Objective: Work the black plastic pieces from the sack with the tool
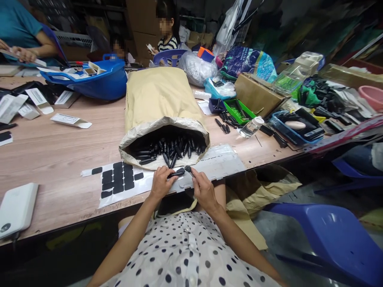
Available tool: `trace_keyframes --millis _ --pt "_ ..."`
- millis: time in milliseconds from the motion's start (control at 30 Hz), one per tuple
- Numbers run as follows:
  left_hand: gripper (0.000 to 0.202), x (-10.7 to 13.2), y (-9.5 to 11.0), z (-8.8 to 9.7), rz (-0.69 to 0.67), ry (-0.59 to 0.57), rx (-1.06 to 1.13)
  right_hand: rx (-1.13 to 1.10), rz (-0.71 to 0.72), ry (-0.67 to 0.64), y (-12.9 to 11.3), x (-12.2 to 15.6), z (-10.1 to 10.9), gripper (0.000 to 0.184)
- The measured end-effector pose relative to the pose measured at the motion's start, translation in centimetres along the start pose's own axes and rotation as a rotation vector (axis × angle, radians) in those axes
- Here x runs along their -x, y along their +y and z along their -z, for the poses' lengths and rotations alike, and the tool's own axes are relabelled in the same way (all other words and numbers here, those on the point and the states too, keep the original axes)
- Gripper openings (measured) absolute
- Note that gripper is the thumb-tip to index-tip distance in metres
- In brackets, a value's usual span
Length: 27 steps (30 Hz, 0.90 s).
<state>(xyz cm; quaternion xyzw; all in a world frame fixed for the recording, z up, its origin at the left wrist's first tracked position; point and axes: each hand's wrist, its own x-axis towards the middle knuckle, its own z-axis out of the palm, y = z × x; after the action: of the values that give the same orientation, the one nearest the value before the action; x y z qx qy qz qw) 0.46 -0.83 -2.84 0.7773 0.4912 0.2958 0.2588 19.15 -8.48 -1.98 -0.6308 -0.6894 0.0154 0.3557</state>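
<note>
At the table's front edge, my left hand [162,181] is closed on a slim black piece [178,172], pinched between thumb and fingers. My right hand [204,189] pinches a small black round-ended part [188,169] close beside it; whether the two parts touch I cannot tell. Just beyond both hands, a tan paper sack [158,93] lies with its mouth toward me. Inside its mouth are many slim black pieces [172,147] like those in hand. Left of my left hand, a white sheet [108,201] carries rows of black rounded-rectangle stickers [119,179]. Flattened grey cardboard [224,159] lies under the hands.
A white power bank [18,209] sits at left, with small white boxes [70,120] and a blue basin [98,81] beyond. At right are a green tray [239,111], a clear bottle [251,127] and a blue chair [332,231]. Other people sit across the table.
</note>
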Motion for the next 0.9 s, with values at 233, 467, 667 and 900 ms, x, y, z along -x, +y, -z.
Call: trace_keyframes --millis 233,467,667,900 --pt "0.010 0.0 0.0 -0.2 -0.001 -0.009 0.001 -0.043 0.041 -0.023 -1.7 -0.2 1.1 0.047" --pt "0.009 0.0 0.0 -0.4 0.006 -0.009 0.020 -0.013 0.046 -0.053 -1.7 0.2 1.0 0.045" --pt "0.008 0.0 0.2 -0.5 0.007 -0.019 0.023 -0.080 0.089 -0.027 -2.5 -0.1 0.9 0.045" --pt "0.007 0.0 0.5 -0.3 0.002 -0.015 0.015 -0.056 0.039 -0.090 -2.3 -0.1 0.4 0.044"
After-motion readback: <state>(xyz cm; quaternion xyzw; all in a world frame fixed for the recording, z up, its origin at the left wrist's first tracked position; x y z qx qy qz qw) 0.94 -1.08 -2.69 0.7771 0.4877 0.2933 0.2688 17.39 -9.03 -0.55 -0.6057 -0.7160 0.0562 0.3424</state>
